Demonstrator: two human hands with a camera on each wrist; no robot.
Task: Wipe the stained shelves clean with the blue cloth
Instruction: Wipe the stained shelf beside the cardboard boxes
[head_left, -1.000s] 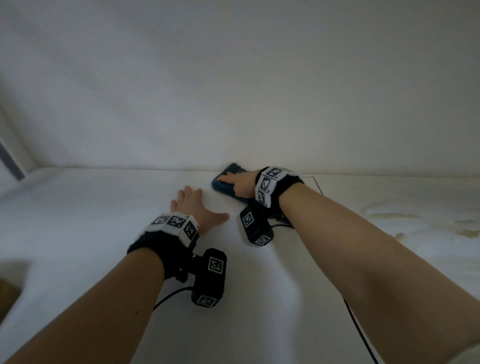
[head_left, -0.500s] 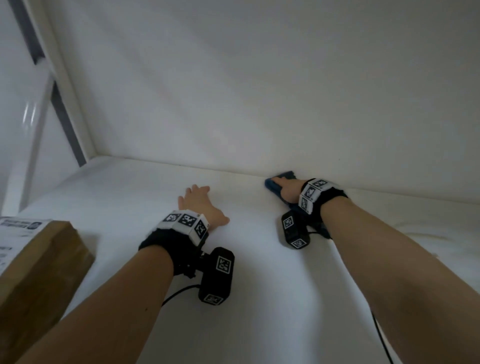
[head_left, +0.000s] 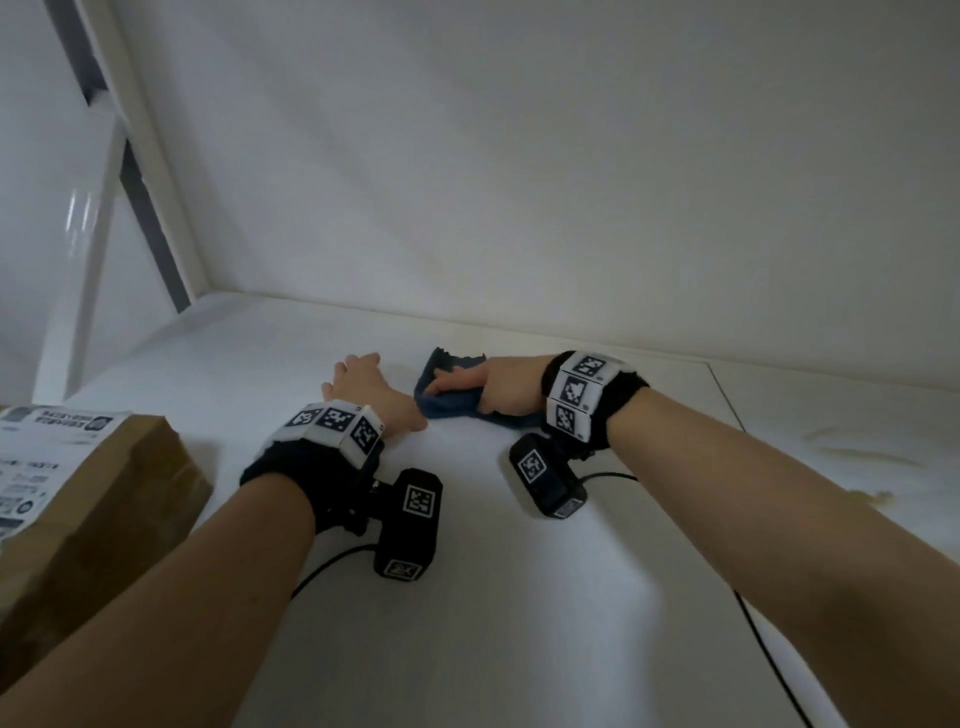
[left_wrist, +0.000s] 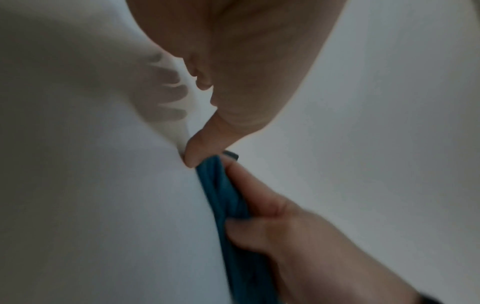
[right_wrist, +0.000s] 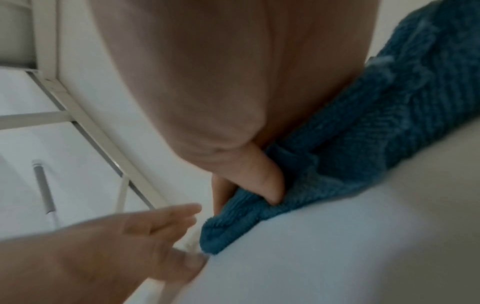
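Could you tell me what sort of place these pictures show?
Probably the inside of a white cupboard or shelving unit: a flat white shelf meeting a back wall, yellowish stains at right, and a cardboard box.

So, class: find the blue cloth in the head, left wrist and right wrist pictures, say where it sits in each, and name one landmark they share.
Head: the blue cloth lies at centre on the white shelf, under the right hand.
Left wrist: a thin strip at lower centre, beside the left hand's thumb.
Right wrist: it fills the right side.
Shared landmark: the left hand, flat on the shelf beside the cloth.
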